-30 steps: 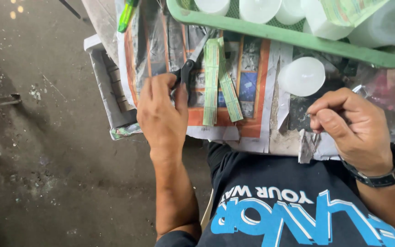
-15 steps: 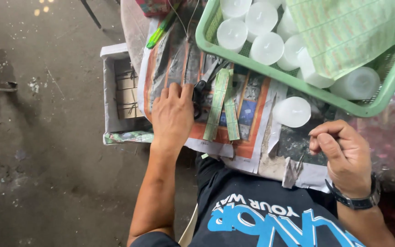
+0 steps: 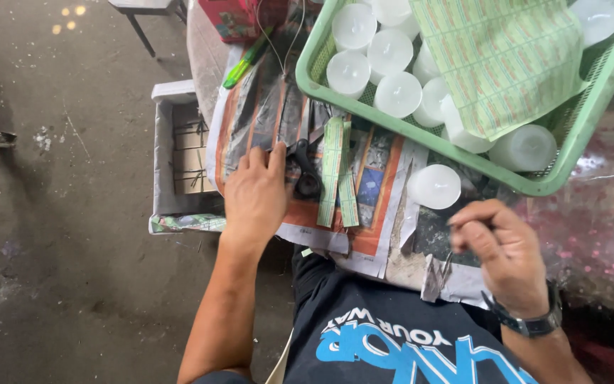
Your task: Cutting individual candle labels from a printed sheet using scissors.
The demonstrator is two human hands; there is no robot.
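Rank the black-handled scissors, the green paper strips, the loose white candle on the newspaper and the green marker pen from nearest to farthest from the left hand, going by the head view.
1. Black-handled scissors: touching the left hand, at its fingertips.
2. Green paper strips: just beyond the scissors, on the newspaper.
3. Green marker pen: up at the table's far edge.
4. Loose white candle: across the newspaper, beside the green basket, nearer the right hand.

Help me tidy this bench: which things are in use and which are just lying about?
In use:
left hand on black-handled scissors
green paper strips
right hand, fingers pinched
lone white candle

Lying about:
green basket of candles
green sheet
green pen
grey box
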